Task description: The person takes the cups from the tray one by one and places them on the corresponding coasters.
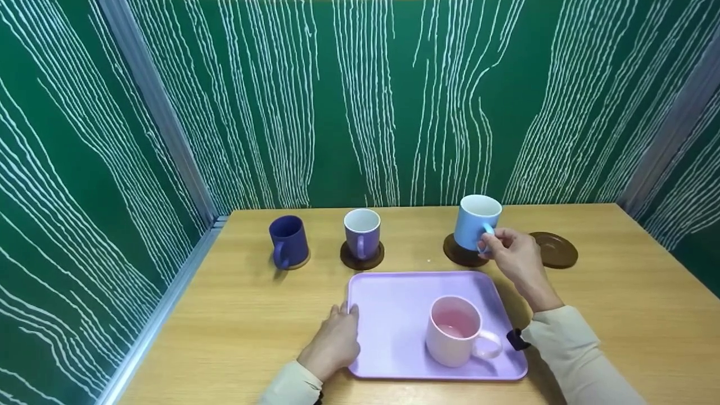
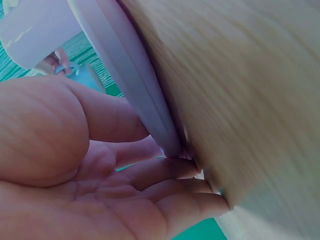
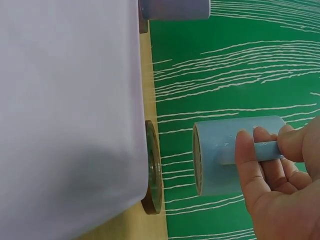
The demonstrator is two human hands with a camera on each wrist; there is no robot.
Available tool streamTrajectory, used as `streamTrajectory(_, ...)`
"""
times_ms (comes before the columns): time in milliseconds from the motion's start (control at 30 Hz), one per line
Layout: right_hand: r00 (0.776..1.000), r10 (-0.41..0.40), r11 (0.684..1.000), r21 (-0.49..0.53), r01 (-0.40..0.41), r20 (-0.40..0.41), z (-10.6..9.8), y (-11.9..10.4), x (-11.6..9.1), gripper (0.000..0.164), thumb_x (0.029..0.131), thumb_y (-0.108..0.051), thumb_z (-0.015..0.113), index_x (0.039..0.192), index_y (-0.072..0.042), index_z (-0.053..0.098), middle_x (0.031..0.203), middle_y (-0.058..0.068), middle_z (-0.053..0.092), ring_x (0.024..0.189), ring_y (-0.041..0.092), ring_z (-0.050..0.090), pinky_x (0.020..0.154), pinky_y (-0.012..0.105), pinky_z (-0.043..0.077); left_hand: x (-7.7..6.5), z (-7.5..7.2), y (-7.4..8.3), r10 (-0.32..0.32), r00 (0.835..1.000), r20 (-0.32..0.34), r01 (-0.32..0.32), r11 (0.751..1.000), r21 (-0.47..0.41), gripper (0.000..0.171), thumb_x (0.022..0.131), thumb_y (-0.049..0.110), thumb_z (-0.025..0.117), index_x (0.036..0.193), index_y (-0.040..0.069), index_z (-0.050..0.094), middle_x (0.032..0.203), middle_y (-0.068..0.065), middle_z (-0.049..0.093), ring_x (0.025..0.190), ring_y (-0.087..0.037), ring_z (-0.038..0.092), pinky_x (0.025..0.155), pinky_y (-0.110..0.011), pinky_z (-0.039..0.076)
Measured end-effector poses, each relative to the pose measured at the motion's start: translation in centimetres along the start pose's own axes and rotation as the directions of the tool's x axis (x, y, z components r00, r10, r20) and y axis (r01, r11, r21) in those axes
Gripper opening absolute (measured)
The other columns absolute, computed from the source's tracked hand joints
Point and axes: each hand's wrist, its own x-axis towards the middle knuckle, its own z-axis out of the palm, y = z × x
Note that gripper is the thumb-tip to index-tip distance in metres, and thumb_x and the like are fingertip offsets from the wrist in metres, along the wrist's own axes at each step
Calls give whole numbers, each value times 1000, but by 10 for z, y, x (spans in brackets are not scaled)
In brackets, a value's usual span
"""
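A light blue mug [image 1: 471, 228] with a white inside is held by its handle in my right hand [image 1: 516, 260]. The right wrist view shows that mug [image 3: 220, 135] raised, with a gap between its base and a dark brown coaster [image 3: 154, 175]. My left hand [image 1: 334, 341] lies at the left edge of a lilac tray [image 1: 394, 320]. In the left wrist view its thumb rests over the tray rim [image 2: 130, 70], and the other fingers reach beneath and beside it onto the table. On the tray's right half stands a pink mug [image 1: 450, 344], handle to the right.
A purple mug [image 1: 354, 232] with a white inside stands on a dark coaster [image 1: 363, 263] behind the tray. Farther left, a dark blue mug [image 1: 293, 247] stands on a light coaster. Another brown coaster [image 1: 557, 250] lies to the right. A green, white-lined wall [image 1: 326, 140] bounds the table's back.
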Motion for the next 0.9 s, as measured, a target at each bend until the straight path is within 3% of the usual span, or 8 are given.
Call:
streamTrajectory(167,1000,15,1000,18,-15,17,3,3,3,37,106,-31,59,119,2,64,113,19,66,101,24,66,86,23,60,0,0,-1,7,1000,-2,-7,1000,3,67,83,-11,60,148,-13,45,155,-37,39,146,-56,32,117,-66,32)
streamTrajectory(433,1000,-27,1000,-12,27,14,9,13,7,33,106,-28,61,114,3,67,106,17,69,86,13,72,83,28,62,2,1,-1,7,1000,15,-7,1000,8,64,86,-11,59,148,-13,46,155,-38,39,146,-56,32,116,-69,32)
streamTrajectory(700,998,32,999,-39,-30,49,11,18,10,31,107,-28,57,117,1,65,111,17,68,96,22,72,93,40,61,2,1,-2,11,1000,8,-11,1000,10,64,85,-11,57,148,-13,46,155,-37,39,146,-57,32,116,-69,32)
streamTrajectory(900,998,41,999,-10,-41,53,14,25,13,30,107,-25,57,117,3,64,111,18,67,97,24,71,92,38,61,2,0,-1,-12,1000,22,12,1000,-6,64,87,-11,58,149,-12,44,157,-35,38,148,-55,29,118,-67,30)
